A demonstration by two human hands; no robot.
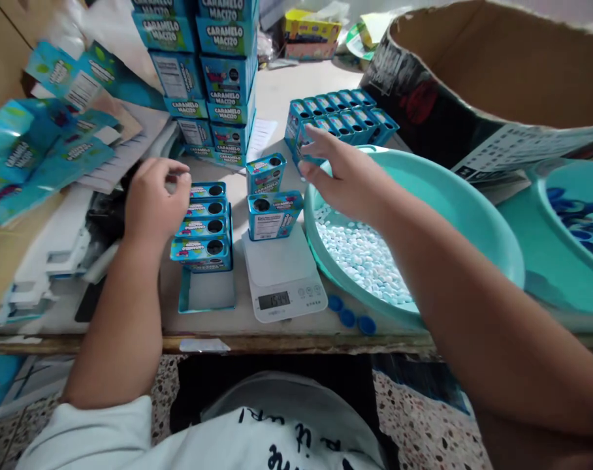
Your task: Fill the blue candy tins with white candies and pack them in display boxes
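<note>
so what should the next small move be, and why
Probably close the right hand on the nearest of the grouped boxes behind the basin. It is spread at their near corner, though contact is hard to tell, and the tray by the left hand has a bare strip in front of its four boxes.

Upright boxes between the hands

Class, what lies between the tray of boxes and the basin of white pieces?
In the head view: the white scale, a box on its far end, another box behind it, and three blue caps beside the scale.
</note>
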